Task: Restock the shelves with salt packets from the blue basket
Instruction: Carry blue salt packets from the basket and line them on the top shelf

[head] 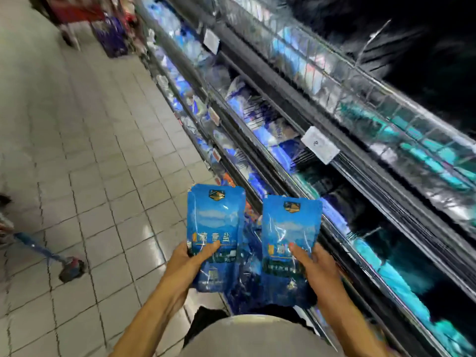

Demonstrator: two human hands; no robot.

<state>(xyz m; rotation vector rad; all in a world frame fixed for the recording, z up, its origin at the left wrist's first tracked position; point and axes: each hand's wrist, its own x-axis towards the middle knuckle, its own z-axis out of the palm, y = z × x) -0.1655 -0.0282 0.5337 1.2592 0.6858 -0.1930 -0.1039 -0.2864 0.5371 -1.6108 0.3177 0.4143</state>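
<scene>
I hold two blue salt packets upright in front of me, beside the shelves. My left hand [192,261] grips the left salt packet [215,222] by its lower part, thumb across the front. My right hand [315,266] grips the right salt packet [289,228] the same way. More blue packets [242,300] show below and between the two held ones. The shelves [322,155] run diagonally on the right, stocked with blue and teal packets. The blue basket itself cannot be made out.
Grey tiled floor [90,150] fills the left. A blue trolley leg with a castor [69,269] stands at lower left. White price tags [319,144] hang on the shelf rails. Purple goods [113,34] stand at the aisle's far end. The view is motion-blurred.
</scene>
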